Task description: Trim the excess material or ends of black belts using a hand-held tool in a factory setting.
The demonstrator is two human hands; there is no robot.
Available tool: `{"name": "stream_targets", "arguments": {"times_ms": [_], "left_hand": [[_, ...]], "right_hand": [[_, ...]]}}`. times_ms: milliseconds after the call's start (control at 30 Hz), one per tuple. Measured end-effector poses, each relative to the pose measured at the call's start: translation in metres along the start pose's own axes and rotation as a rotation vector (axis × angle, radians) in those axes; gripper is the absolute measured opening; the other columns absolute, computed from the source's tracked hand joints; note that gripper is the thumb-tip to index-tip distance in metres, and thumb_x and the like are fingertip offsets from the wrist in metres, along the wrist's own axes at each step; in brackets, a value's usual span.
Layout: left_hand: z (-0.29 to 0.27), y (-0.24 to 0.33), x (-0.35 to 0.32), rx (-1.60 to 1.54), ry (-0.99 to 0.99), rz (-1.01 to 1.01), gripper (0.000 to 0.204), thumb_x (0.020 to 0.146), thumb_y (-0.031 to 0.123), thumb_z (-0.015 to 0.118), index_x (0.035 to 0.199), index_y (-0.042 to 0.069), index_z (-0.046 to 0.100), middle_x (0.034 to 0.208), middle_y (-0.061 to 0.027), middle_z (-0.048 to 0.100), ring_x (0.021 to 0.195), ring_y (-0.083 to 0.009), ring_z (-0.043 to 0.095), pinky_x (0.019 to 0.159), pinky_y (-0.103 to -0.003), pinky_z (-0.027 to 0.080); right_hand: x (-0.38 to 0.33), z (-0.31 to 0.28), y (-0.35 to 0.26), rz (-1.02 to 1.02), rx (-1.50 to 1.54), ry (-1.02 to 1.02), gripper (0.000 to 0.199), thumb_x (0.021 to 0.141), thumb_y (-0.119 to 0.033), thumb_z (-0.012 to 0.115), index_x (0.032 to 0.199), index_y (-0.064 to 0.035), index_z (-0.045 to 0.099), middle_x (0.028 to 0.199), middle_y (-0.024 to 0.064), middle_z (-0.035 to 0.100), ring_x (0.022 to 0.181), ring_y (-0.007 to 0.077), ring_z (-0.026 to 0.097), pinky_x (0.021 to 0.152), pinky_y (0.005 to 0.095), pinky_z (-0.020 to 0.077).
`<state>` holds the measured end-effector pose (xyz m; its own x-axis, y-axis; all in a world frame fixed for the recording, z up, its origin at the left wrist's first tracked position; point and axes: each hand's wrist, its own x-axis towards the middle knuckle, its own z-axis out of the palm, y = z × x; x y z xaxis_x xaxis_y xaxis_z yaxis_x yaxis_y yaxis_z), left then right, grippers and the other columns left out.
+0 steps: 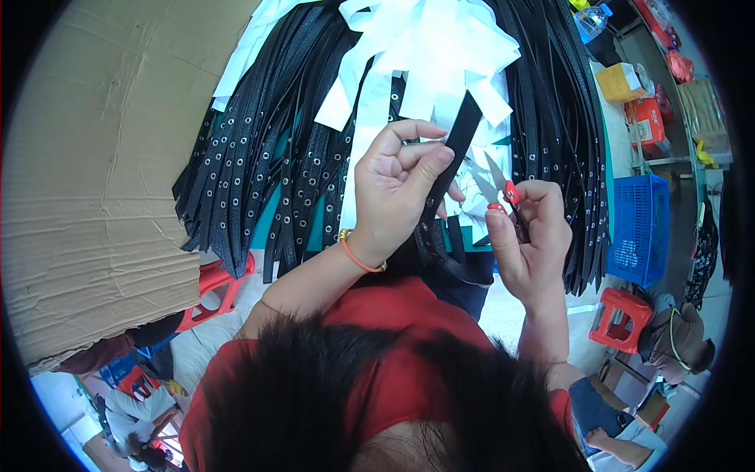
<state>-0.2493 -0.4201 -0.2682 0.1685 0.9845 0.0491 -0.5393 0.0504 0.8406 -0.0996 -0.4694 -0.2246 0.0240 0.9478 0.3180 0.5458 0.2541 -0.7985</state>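
One black strap point(461, 130), which I judge light, bendable and best held near its end, is pinched by left fingers point(432, 164) while right fingers point(505, 240) grasp scissors point(511, 193).

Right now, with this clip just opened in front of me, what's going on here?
A person is at work with both hands. The left hand pinches a black strap between thumb and fingers. The right hand holds small red-handled scissors, blades apart, beside the strap but not around it. Bundles of black eyelet straps lie to either side, with white strips between them. A blue basket stands off to the right.
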Motion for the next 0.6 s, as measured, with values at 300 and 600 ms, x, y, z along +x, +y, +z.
{"name": "stream_targets", "arguments": {"times_ms": [300, 600], "left_hand": [[0.001, -0.011, 0.001, 0.099, -0.017, -0.032, 0.010, 0.089, 0.006, 0.051, 0.093, -0.002, 0.049, 0.064, -0.0052, 0.057, 0.042, -0.0067, 0.048, 0.035, -0.017, 0.034], [0.011, -0.008, -0.002, 0.125, -0.085, -0.046, 0.016, 0.090, 0.008, 0.050, 0.101, -0.002, 0.045, 0.072, -0.0073, 0.060, 0.045, -0.0044, 0.047, 0.035, -0.016, 0.033]], "right_hand": [[0.013, -0.022, -0.004, -0.305, -0.485, -0.079, 0.024, 0.071, -0.015, 0.075, 0.077, -0.0013, 0.057, 0.058, 0.0024, 0.047, 0.046, 0.0068, 0.039, 0.040, 0.0211, 0.0275], [0.026, -0.042, -0.010, -0.285, -0.519, -0.186, 0.026, 0.066, -0.014, 0.077, 0.072, -0.0006, 0.054, 0.057, 0.0046, 0.046, 0.045, 0.0110, 0.039, 0.039, 0.0240, 0.0277]]}}
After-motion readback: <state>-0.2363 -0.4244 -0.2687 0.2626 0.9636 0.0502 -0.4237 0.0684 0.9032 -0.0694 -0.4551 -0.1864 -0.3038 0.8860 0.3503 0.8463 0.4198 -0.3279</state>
